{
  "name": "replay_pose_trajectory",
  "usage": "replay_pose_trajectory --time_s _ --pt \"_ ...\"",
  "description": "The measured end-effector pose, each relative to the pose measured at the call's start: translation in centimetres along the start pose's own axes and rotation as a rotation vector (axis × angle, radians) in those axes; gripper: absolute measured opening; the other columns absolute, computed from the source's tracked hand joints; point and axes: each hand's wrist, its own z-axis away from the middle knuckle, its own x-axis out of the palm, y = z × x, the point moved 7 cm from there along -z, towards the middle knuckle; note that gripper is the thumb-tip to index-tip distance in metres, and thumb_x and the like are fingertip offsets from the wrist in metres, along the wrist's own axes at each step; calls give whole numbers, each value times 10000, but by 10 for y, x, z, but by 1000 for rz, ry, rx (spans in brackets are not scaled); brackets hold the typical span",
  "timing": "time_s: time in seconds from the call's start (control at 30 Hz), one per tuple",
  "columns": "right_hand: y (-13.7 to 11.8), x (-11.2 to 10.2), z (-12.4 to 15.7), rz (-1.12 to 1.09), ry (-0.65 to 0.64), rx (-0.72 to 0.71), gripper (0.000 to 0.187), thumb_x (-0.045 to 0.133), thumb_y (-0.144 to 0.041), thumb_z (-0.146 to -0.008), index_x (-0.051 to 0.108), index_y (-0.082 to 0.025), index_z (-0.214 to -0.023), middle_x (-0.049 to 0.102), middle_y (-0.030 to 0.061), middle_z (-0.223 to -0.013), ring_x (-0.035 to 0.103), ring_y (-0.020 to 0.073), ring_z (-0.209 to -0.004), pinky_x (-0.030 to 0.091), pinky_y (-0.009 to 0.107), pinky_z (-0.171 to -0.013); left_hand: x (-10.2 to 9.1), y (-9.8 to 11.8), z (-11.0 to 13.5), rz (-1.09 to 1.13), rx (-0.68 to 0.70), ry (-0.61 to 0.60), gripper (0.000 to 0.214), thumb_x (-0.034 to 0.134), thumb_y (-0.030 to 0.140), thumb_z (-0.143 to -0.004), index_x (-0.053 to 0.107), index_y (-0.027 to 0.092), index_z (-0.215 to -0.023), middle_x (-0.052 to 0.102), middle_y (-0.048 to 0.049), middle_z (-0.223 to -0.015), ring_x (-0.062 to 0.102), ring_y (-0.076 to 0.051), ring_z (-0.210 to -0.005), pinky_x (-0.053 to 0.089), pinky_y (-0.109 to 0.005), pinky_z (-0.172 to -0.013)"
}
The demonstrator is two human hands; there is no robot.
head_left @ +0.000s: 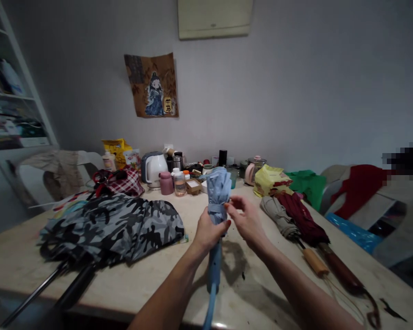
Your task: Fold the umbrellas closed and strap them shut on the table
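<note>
A light blue folding umbrella (219,185) stands roughly upright over the table, its canopy gathered and a strap (216,208) around it. Its blue handle (214,266) points down toward me, with a blue wrist cord (210,306) hanging from the end. My left hand (208,231) is wrapped round the gathered canopy just below the strap, thumb across the front. On the other side, my right hand (246,217) has thumb and finger pinched together at the strap's right edge. Whatever lies between those fingertips is too small to make out clearly.
A camouflage umbrella (124,227) lies loosely folded at left. Grey (280,217) and dark red (304,220) umbrellas lie at right. Along the back of the table (165,279) stand a white kettle (155,169), a pink jar (165,183), a glass pot (254,169) and a yellow bag (271,181).
</note>
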Motion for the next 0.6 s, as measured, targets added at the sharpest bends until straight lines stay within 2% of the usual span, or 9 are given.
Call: replay_pose_trajectory --time_s 0.1,0.17,0.23,0.3,0.4,0.47,0.5,0.57,0.6 --pt "12 20 11 3 -270 122 510 631 -405 -752 530 -135 -1172 636 107 -1105 607 226 -980 497 372 -878 6 -7 1 329 -56 -27 496 795 363 -622 559 149 -1002 668 -46 -894 593 -149 -739 467 -269 -715" --pt "12 20 21 31 -340 129 651 668 -357 -734 453 -142 -1310 605 110 -1210 583 228 -1060 478 373 -941 12 -10 4 459 -103 -82 476 789 436 -643 571 155 -959 659 -42 -873 588 -150 -746 460 -268 -716" --pt "9 9 30 61 -333 123 796 678 -277 -704 349 -170 -1421 566 112 -1276 590 219 -1022 526 344 -840 20 -10 9 515 -129 -198 499 757 505 -690 589 167 -1016 666 -62 -960 609 -181 -852 462 -286 -764" --pt "5 -9 35 76 -326 129 790 629 -218 -703 345 -189 -1439 575 102 -1238 604 190 -881 544 291 -651 28 -9 16 453 -137 -337 555 736 534 -725 590 196 -1140 649 -89 -1123 597 -221 -1022 458 -312 -842" --pt "2 -51 33 88 -289 139 719 616 -196 -684 445 -185 -1382 602 79 -1143 584 147 -729 518 243 -514 34 -9 25 259 -134 -508 641 754 504 -730 566 231 -1278 534 -120 -1366 500 -261 -1233 422 -343 -953" --pt "8 -93 21 168 -180 175 773 641 -195 -652 437 -163 -1397 606 88 -1130 566 127 -655 507 235 -469 36 -9 28 181 -150 -558 677 770 490 -709 566 212 -1291 485 -144 -1424 470 -278 -1271 399 -362 -987" --pt "11 -118 14 248 -104 170 778 640 -188 -651 438 -156 -1402 592 104 -1196 579 129 -689 509 222 -486 35 -10 27 155 -164 -555 679 771 492 -698 576 194 -1275 489 -156 -1419 475 -284 -1262 394 -370 -986" --pt "22 -168 -2 482 3 184 731 669 -181 -659 486 -113 -1363 602 135 -1204 604 149 -757 512 202 -533 31 -12 22 107 -193 -498 680 766 503 -672 592 158 -1231 531 -173 -1361 498 -286 -1215 392 -375 -962" --pt "29 -196 -8 569 100 217 743 668 -191 -679 462 -116 -1389 607 144 -1205 606 149 -736 497 199 -512 29 -14 19 91 -206 -460 682 758 512 -661 596 146 -1213 551 -174 -1325 509 -283 -1186 396 -371 -940"
